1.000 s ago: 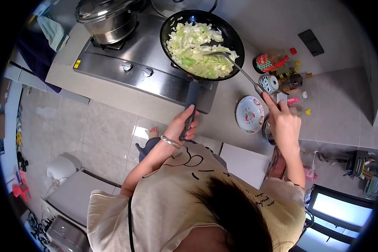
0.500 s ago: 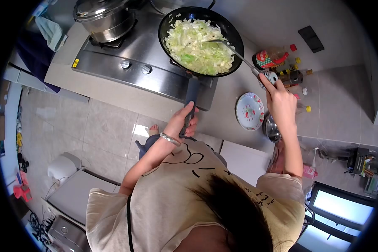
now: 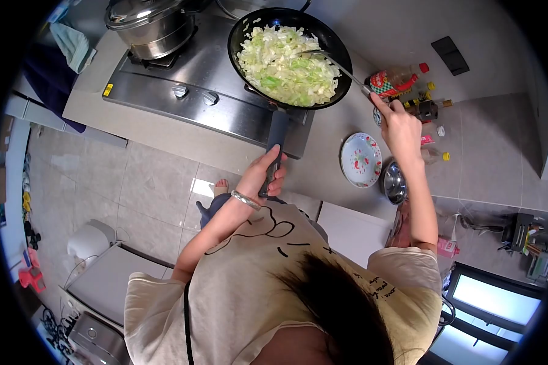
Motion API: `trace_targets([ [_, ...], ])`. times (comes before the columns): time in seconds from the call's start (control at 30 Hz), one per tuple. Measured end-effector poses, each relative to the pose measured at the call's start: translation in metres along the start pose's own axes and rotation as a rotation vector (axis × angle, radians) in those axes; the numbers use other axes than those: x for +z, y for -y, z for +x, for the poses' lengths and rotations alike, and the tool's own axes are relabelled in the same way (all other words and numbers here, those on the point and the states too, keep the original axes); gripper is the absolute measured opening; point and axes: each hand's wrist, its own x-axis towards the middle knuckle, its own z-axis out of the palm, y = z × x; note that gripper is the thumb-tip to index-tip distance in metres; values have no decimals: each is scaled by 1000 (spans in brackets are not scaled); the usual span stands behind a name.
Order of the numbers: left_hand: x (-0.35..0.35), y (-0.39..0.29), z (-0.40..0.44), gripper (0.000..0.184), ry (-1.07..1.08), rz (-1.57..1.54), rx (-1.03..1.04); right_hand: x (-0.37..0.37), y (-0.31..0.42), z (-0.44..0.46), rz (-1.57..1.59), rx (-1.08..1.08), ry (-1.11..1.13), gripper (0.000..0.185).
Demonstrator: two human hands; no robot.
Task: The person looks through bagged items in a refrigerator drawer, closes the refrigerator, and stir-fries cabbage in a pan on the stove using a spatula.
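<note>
A black frying pan [image 3: 240, 68] sits over the right side of the stove, full of chopped pale-green cabbage [image 3: 280, 67]. My left hand [image 3: 263, 173] is closed round the pan's dark handle, with a silver bangle on the wrist. My right hand [image 3: 402, 128] grips a metal spatula [image 3: 346, 71] by its handle, index finger stretched along it. The spatula's head rests in the cabbage, partly buried, so its exact shape is hidden. Below and left of my right hand lies a white plate [image 3: 360, 161] with a red floral pattern.
A lidded steel pot [image 3: 152, 39] stands on the left burner of the steel stove [image 3: 146, 91]. Several bottles [image 3: 429, 111] line the wall to the right, by my right hand. A metal bowl [image 3: 394, 182] sits beside the plate, near the counter edge.
My right hand has shifted slightly left and down with the spatula, whose head has moved a little within the cabbage. My left hand keeps hold of the pan handle.
</note>
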Motion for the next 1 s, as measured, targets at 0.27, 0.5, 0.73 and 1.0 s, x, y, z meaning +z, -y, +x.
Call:
trace_targets([
  [0.27, 0, 1, 1, 30, 9, -3, 0, 8, 0, -1, 11, -17, -13, 51],
  [0.5, 0, 2, 2, 30, 21, -16, 4, 18, -4, -2, 18, -48, -62, 51],
  [0.73, 0, 3, 3, 30, 15, -22, 8, 14, -2, 0, -11, -18, -42, 52],
  [1.0, 2, 2, 2, 31, -1, 0, 15, -13, -6, -5, -28, -36, -70, 57],
])
